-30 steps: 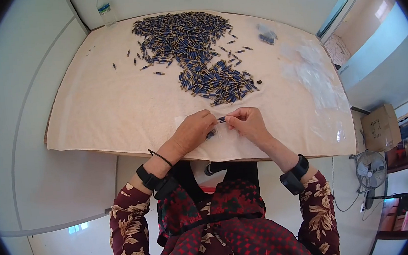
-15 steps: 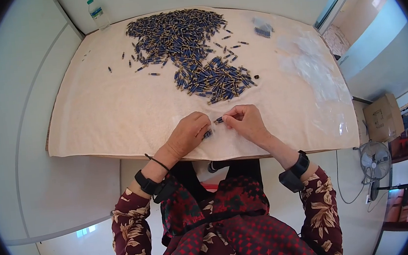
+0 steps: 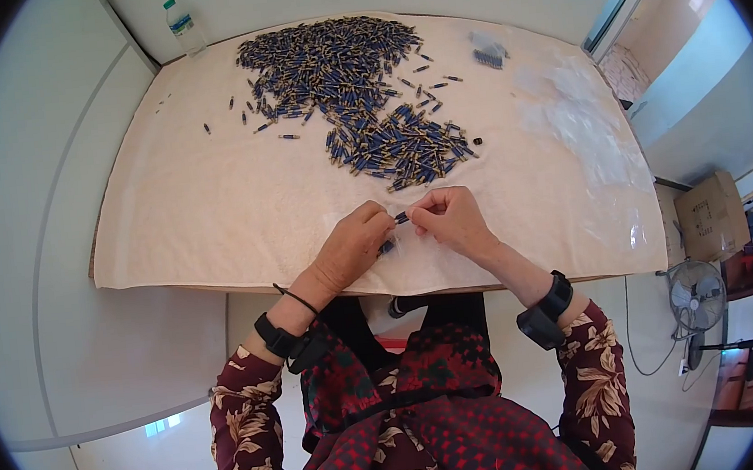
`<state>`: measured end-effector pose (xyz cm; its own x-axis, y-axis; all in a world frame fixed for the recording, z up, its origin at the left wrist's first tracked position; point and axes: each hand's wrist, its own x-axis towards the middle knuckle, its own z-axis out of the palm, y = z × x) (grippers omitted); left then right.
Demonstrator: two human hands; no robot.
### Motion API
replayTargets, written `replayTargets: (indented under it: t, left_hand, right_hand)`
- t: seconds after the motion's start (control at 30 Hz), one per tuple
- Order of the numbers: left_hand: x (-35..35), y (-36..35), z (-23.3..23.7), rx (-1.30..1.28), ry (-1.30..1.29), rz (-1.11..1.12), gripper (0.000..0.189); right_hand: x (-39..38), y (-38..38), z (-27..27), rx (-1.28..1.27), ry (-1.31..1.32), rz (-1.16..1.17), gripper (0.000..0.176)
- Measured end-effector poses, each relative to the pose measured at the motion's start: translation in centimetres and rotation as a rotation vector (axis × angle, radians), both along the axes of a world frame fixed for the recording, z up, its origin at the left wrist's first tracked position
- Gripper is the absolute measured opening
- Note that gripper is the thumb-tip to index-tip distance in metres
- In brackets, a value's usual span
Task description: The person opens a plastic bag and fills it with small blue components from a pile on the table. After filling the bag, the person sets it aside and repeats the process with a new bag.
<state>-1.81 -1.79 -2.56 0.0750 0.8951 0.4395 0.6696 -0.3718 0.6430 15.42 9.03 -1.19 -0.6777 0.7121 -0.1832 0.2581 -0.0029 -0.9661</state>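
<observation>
Near the front edge of the cloth-covered table, my left hand (image 3: 356, 244) is closed on a small clear bag (image 3: 386, 248) with dark blue pieces inside. My right hand (image 3: 451, 219) pinches a small dark blue and brass piece (image 3: 402, 218) between thumb and fingers, its tip right beside the left fingertips. Just beyond both hands lies a loose heap of the same pieces (image 3: 404, 146), joined to a larger pile (image 3: 323, 59) at the back.
A water bottle (image 3: 184, 27) stands at the back left. A filled clear bag (image 3: 488, 54) lies at the back right, and flat clear bags (image 3: 583, 124) spread over the table's right side. A fan (image 3: 698, 293) and a cardboard box (image 3: 712, 215) are off to the right.
The right hand has moved slightly left and up, bringing its piece closer to the left fingertips. The whole view has shifted slightly.
</observation>
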Motion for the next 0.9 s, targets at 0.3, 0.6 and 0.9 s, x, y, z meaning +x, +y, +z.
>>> replayTargets:
  t: [0.3, 0.6, 0.9]
  left_hand:
    - [0.0, 0.2, -0.3, -0.008, 0.053, -0.009, 0.010]
    - [0.0, 0.2, -0.4, 0.020, 0.112, -0.002, 0.015]
    - [0.2, 0.2, -0.6, 0.032, 0.111, 0.004, 0.016]
  right_hand:
    - [-0.2, -1.0, -1.2, 0.117, 0.069, 0.000, 0.014]
    - [1.3, -0.5, 0.1, 0.159, -0.070, 0.141, 0.016]
    - [0.6, -1.0, -1.2, 0.077, 0.085, 0.004, 0.015]
